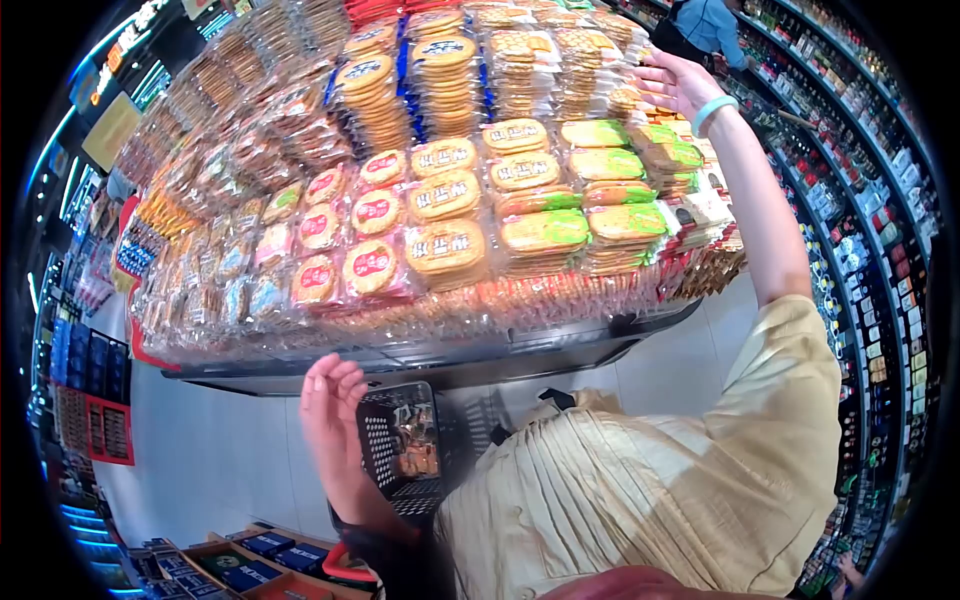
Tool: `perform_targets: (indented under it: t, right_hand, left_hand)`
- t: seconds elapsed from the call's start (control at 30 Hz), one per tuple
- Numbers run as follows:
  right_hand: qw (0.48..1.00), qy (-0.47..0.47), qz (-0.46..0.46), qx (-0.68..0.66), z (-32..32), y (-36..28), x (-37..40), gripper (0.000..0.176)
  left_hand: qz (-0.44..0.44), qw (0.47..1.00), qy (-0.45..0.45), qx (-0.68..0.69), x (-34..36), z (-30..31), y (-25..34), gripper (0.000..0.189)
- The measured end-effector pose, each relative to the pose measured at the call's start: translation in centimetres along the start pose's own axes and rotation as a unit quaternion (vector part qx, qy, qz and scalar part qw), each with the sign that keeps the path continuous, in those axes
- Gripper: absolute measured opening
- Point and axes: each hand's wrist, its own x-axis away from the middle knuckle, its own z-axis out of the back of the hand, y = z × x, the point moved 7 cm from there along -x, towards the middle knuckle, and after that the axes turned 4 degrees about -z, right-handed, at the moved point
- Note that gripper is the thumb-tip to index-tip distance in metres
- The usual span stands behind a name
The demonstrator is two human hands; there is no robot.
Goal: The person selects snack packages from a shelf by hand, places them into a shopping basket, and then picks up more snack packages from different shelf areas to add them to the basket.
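My right hand reaches to the far right end of the display, fingers stretched out and apart at the clear-wrapped biscuit packs. A pale band circles that wrist. Below it lie packs with green-and-yellow wrapping. My left hand is raised in front of the display's near edge, its fingers loosely bent and nothing visible in them. Right beside this hand is a dark shopping basket with some packaged goods inside. A red handle shows by the left forearm.
The wide display holds stacked packs, including round biscuits with red labels and tall blue-edged stacks. Curved shelves line the right side. Another person in blue stands at the top right. Boxes sit bottom left.
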Motion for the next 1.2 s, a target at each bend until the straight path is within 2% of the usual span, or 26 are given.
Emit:
perform_targets:
  t: [0.1, 0.17, 0.3, 0.37, 0.43, 0.5, 0.57, 0.6, 0.63, 0.7, 0.73, 0.83, 0.9, 1.03, 1.2]
  right_hand:
    - [0.991, 0.059, -0.052, 0.105, 3.2, 2.3, -3.8, 0.050]
    - [0.967, 0.107, -0.053, 0.226, 5.0, 3.0, -5.3, 0.054]
    - [0.957, 0.079, -0.111, 0.258, 6.8, 4.8, -8.2, 0.058]
    - [0.955, 0.072, -0.092, 0.272, 6.9, 5.1, -8.8, 0.059]
    - [0.941, 0.032, -0.116, 0.317, 6.0, 5.6, -8.9, 0.059]
    - [0.944, 0.030, -0.112, 0.308, 5.7, 6.6, -10.0, 0.055]
    - [0.927, 0.051, -0.145, 0.341, 5.5, 7.3, -10.5, 0.047]
    - [0.941, 0.028, -0.144, 0.304, 4.8, 7.3, -9.8, 0.035]
    - [0.941, 0.025, -0.143, 0.305, 5.0, 7.3, -10.0, 0.035]
    - [0.959, -0.052, -0.170, 0.220, 4.0, 7.6, -9.7, 0.031]
    - [0.965, -0.014, -0.148, 0.217, 4.1, 7.3, -9.5, 0.034]
    - [0.966, 0.003, -0.149, 0.211, 4.9, 8.3, -10.7, 0.036]
    - [0.969, -0.017, -0.157, 0.191, 5.1, 8.6, -10.9, 0.034]
    - [0.976, 0.002, -0.154, 0.155, 5.6, 8.3, -10.5, 0.036]
    - [0.981, -0.065, -0.163, 0.081, 5.8, 8.8, -11.0, 0.024]
  left_hand:
    - [-0.006, 0.998, -0.044, -0.037, -1.7, -5.6, 0.4, 0.034]
    - [-0.015, 0.995, -0.085, -0.041, -2.5, -8.9, 0.0, 0.031]
    - [-0.008, 0.990, -0.133, -0.052, -2.9, -13.5, -1.5, 0.029]
    - [-0.009, 0.987, -0.147, -0.061, -2.9, -14.9, -2.1, 0.029]
    - [-0.012, 0.985, -0.158, -0.071, -2.8, -16.1, -2.6, 0.030]
    - [-0.013, 0.986, -0.154, -0.068, -2.7, -16.9, -3.1, 0.029]
    - [-0.007, 0.986, -0.150, -0.069, -2.7, -17.4, -3.7, 0.029]
    - [-0.001, 0.987, -0.148, -0.069, -2.6, -17.6, -4.0, 0.028]
    - [-0.002, 0.987, -0.144, -0.069, -2.5, -17.9, -4.1, 0.028]
    - [0.002, 0.987, -0.139, -0.083, -2.3, -18.3, -4.4, 0.027]
    - [0.001, 0.987, -0.135, -0.083, -2.2, -18.5, -4.5, 0.027]
    - [0.006, 0.987, -0.132, -0.093, -2.0, -18.9, -4.7, 0.027]
    - [0.019, 0.987, -0.133, -0.083, -2.0, -19.1, -4.9, 0.027]
    - [0.024, 0.986, -0.132, -0.096, -2.0, -19.7, -5.1, 0.028]
    - [0.021, 0.984, -0.149, -0.097, -2.0, -20.5, -5.1, 0.028]
